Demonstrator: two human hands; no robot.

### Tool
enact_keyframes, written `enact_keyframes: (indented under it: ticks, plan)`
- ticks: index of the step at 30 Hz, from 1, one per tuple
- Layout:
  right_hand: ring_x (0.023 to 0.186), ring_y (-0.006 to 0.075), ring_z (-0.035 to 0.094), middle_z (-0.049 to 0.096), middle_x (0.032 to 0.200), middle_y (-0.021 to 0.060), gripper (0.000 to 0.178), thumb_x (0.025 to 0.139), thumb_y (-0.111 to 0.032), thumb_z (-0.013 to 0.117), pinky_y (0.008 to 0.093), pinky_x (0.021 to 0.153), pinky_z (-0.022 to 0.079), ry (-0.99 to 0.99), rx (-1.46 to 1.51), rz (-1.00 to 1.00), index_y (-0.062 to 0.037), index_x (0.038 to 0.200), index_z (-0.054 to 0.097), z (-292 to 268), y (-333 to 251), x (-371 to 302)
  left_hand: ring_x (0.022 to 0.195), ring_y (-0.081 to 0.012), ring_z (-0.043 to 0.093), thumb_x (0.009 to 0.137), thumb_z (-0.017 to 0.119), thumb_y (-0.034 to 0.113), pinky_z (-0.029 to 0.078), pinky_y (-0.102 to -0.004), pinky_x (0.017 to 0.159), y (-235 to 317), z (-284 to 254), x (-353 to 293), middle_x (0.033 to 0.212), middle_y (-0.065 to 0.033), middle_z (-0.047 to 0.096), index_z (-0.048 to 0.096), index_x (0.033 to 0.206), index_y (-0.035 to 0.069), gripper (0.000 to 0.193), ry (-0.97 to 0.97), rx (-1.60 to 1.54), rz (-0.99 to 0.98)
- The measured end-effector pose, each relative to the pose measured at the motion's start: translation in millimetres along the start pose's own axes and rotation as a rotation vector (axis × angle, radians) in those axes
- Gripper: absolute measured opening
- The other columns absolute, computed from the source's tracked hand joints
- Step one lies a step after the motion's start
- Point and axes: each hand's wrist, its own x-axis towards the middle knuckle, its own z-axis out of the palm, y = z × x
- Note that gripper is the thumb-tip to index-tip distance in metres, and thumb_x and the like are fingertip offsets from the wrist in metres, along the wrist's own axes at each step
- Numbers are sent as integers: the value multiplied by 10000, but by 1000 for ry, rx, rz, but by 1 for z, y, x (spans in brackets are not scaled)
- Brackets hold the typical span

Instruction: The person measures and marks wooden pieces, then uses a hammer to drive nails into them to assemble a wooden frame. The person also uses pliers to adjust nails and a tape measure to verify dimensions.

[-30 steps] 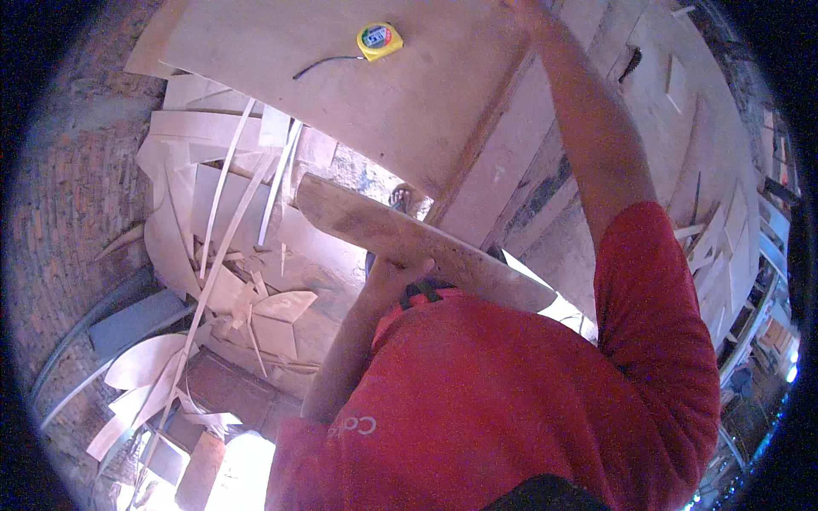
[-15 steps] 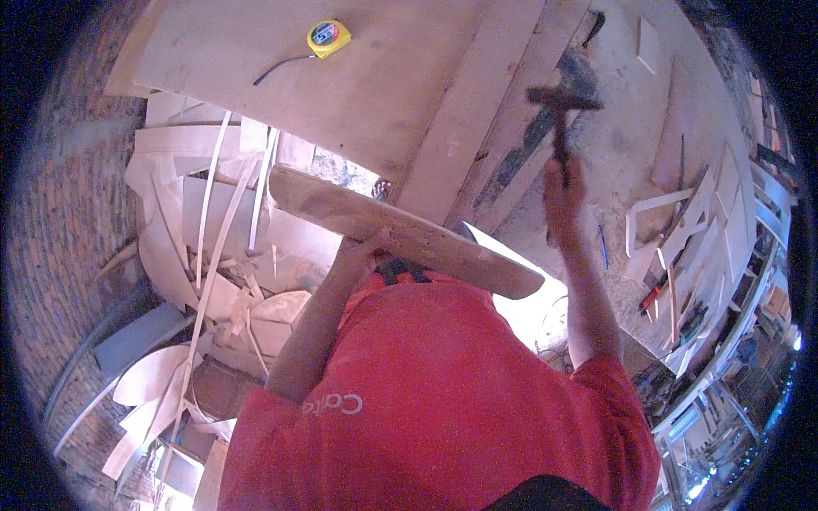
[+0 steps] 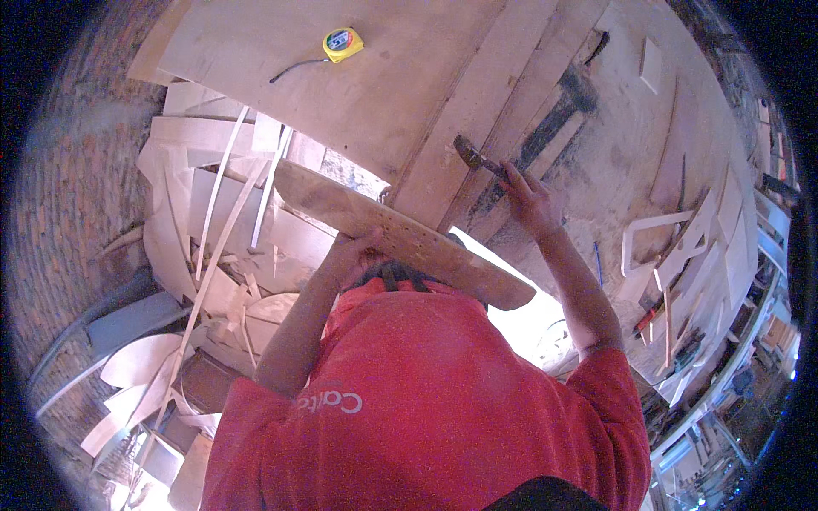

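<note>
My left hand (image 3: pixel 356 255) grips the near edge of a long wooden board (image 3: pixel 328 203) with rounded ends. The board slants across the front of my body, and a cluster of small dark dots marks its middle. In my right hand (image 3: pixel 535 204), fingers closed round the handle, is a hammer (image 3: pixel 468 152). Its head points left and hangs over the planks, above and to the right of the board's middle, apart from the board in the picture. Part of my left fingers is hidden by the board.
A yellow tape measure (image 3: pixel 343 44) lies on the large wooden sheet (image 3: pixel 256 51) at the far side. A dark, long tool-like object (image 3: pixel 558 115) rests on the planks. Wood offcuts and thin strips (image 3: pixel 226 200) are piled at left; cut frame pieces (image 3: pixel 656 221) lie at right.
The hammer has swung left and down, its head turning from upright to pointing left. My right hand has shifted slightly left. My left hand still holds the board.
</note>
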Motion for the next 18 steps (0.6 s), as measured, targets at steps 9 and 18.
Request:
enact_keyframes:
  ticks: [9,18]
  plan:
    - [900,316,723,721,1065,158,441,971,-200,666,408,715,584,117,97,-73,-169,1401,578,-2,2,16,1148,-278,637,952,700,128,630,-408,862,-7,-10,3,1325,-127,568,399,1436,64,573,-145,322,291]
    - [884,357,728,731,1055,174,430,972,-211,665,436,711,588,126,126,-49,-152,1391,583,-5,0,18,1145,-294,612,904,771,215,581,-449,943,18,18,-11,1287,-110,584,419,1427,77,646,-69,-141,5]
